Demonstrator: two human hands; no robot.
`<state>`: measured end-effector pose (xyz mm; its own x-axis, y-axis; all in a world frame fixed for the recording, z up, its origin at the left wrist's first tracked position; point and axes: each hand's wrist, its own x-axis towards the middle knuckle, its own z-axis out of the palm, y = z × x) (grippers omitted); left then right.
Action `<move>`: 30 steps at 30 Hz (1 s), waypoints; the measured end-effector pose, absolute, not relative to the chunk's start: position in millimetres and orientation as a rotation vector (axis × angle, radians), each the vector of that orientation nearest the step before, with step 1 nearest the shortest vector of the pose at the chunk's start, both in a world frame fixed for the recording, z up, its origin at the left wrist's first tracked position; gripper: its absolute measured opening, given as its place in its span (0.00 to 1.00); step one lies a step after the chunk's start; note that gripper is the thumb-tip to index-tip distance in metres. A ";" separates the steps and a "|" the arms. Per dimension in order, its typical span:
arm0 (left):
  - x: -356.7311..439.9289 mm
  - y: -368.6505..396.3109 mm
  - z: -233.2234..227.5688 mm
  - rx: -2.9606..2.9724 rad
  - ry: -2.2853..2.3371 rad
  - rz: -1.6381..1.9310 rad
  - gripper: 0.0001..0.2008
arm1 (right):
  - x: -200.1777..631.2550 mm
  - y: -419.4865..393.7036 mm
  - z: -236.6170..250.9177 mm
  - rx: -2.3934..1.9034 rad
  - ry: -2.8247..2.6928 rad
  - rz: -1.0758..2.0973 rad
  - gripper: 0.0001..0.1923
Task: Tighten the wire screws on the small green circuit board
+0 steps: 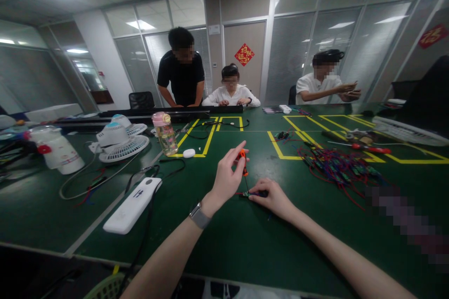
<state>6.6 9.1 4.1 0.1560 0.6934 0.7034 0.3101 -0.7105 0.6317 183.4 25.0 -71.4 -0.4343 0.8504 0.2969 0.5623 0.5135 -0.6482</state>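
Nearest the camera, two bare forearms reach over the near edge of the green surface (245, 252). Left hand (226, 177), a watch (199, 215) on its wrist, is lifted off the mat, its grip pinched on a small orange-handled screwdriver (242, 157) held nearly upright, tip pointing down. Right hand (273, 196) lies flat on the mat, fingertips pressing on a small wired circuit board (249, 194) just below the tool's tip, grasping it. Bare green mat lies open before and around both hands. To the right, near but apart, sits a tangle of red and blue wired boards (336, 168), inside yellow tape lines (280, 151). To the left lie a white power bank (132, 205), bearing a dark mark I cannot read, and two white fans (119, 142). Red paper with gold characters (244, 54) hangs on the far door, too small to read
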 end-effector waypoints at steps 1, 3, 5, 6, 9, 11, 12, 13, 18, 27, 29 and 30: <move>6.7 8.6 4.6 2.116 0.992 1.604 0.18 | 183.4 25.0 -71.3 -1.152 -2.153 0.613 0.07; 7.2 7.4 5.5 2.165 1.088 1.671 0.14 | 183.6 24.9 -70.7 -1.157 -2.159 0.607 0.07; 7.9 6.7 5.6 2.198 1.102 1.642 0.13 | 183.6 24.3 -69.7 -1.151 -2.161 0.611 0.07; 8.3 6.7 5.3 2.200 1.069 1.597 0.14 | 183.6 24.0 -69.2 -1.147 -2.160 0.614 0.07; 9.3 7.9 2.8 2.176 0.996 1.511 0.18 | 183.5 23.4 -68.5 -1.145 -2.154 0.614 0.06; 9.8 8.6 1.5 2.172 1.021 1.541 0.17 | 183.4 23.5 -68.9 -1.150 -2.152 0.608 0.06; 9.9 8.6 1.3 2.178 1.043 1.560 0.17 | 183.3 23.7 -69.1 -1.152 -2.150 0.607 0.06; 10.0 8.4 1.6 2.183 1.057 1.575 0.16 | 183.4 23.9 -69.4 -1.153 -2.149 0.609 0.06; 9.3 6.1 5.8 2.225 0.982 1.546 0.19 | 183.6 24.3 -69.7 -1.147 -2.150 0.625 0.07; 7.7 5.8 6.6 2.275 1.015 1.575 0.18 | 184.3 25.0 -71.1 -1.135 -2.140 0.615 0.07; 7.1 6.1 7.0 2.300 0.963 1.514 0.20 | 184.3 24.9 -70.6 -1.137 -2.145 0.615 0.06; 6.9 6.4 6.9 2.294 0.962 1.512 0.20 | 184.3 24.7 -70.3 -1.141 -2.147 0.615 0.06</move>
<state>6.9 6.4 6.9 0.2518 0.6329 0.7321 0.3953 -0.7578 0.5191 184.3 24.7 -70.3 -0.4321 0.8487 0.3050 0.5584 0.5173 -0.6485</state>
